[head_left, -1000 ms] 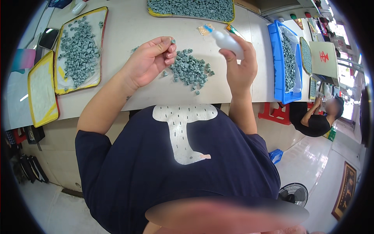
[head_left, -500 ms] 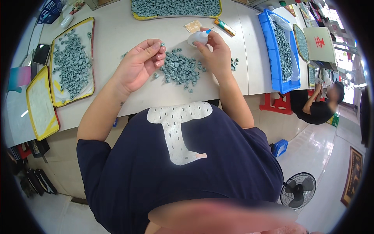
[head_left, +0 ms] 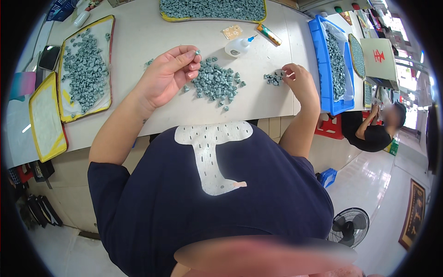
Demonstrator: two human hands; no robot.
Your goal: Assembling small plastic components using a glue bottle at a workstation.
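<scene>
pinches a green piece [head_left: 197,52] in the left hand [head_left: 170,76], near the green pile [head_left: 214,81]; holds the right hand [head_left: 303,87] at the small dark pieces [head_left: 273,80], cannot tell whether gripping one. probably light, stiff, maybe slippery to handle; best taken by opposite sides.

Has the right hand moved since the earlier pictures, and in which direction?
Yes. Judged against the blue tray, the right hand has moved to the right, closer to that tray.
</scene>
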